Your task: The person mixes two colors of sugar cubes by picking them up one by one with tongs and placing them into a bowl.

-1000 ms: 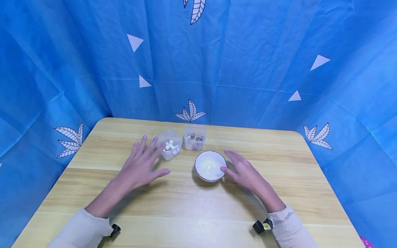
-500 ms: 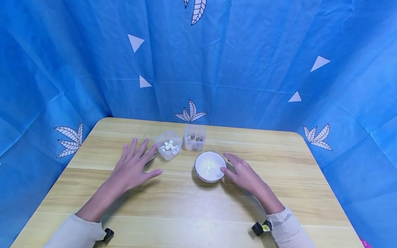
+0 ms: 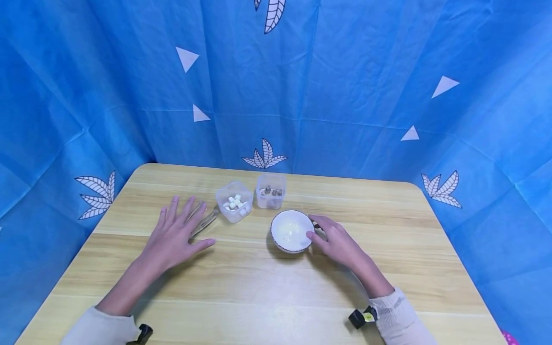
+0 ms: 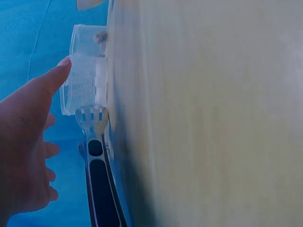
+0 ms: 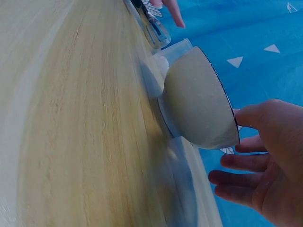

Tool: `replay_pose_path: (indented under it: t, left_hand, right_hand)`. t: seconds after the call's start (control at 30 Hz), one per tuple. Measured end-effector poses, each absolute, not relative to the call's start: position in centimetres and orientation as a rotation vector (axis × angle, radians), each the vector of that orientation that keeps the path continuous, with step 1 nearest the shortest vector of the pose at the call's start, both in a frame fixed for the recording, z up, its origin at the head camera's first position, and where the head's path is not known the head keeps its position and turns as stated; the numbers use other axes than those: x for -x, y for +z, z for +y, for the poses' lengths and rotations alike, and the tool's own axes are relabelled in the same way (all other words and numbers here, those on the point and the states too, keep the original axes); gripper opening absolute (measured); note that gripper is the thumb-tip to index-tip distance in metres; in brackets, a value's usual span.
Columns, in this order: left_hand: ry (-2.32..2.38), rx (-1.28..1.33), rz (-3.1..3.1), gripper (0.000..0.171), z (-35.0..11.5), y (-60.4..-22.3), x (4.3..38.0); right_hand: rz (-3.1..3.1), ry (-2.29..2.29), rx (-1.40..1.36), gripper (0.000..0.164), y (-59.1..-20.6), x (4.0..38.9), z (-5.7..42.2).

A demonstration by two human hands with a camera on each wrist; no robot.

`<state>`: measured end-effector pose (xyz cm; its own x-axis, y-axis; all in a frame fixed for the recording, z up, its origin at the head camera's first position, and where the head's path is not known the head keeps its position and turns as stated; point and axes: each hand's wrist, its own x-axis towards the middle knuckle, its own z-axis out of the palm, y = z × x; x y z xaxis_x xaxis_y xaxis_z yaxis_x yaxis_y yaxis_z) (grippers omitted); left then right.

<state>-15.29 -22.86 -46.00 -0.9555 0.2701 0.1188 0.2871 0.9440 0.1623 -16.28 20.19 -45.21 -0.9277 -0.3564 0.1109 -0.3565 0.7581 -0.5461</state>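
Note:
In the head view my left hand [image 3: 171,243] is spread over a pair of tongs [image 3: 206,223], partly hiding them. The left wrist view shows the tongs' dark grips [image 4: 104,191] and slotted clear tips beside that hand, which holds nothing. A white, bowl-shaped cup [image 3: 291,231] with a dark-flecked rim stands upright on the table. At its right side is my right hand [image 3: 340,245], thumb at the rim and index finger by a small dark handle. Seen from the right wrist, the other fingers [image 5: 236,180] hang loosely below the cup's rim.
Two clear plastic tubs stand behind the cup: a left tub [image 3: 222,197] with several white cubes, and a right tub [image 3: 270,180] with several brown pieces. The wooden table [image 3: 276,302] ends at a blue patterned curtain [image 3: 345,96].
My left hand has moved left, away from the white-cube tub, uncovering part of the tongs. My right index finger has drawn slightly nearer the cup, and the handle now shows.

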Motion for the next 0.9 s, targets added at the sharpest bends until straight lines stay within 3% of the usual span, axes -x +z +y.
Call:
replay_pose_path:
  t: [0.9]
  left_hand:
    - [-0.232,0.375,-3.085,0.095,-24.3,-45.2,14.0]
  right_hand:
    - [-2.894,1.466,-0.397,0.052,-45.8,16.3,19.6]
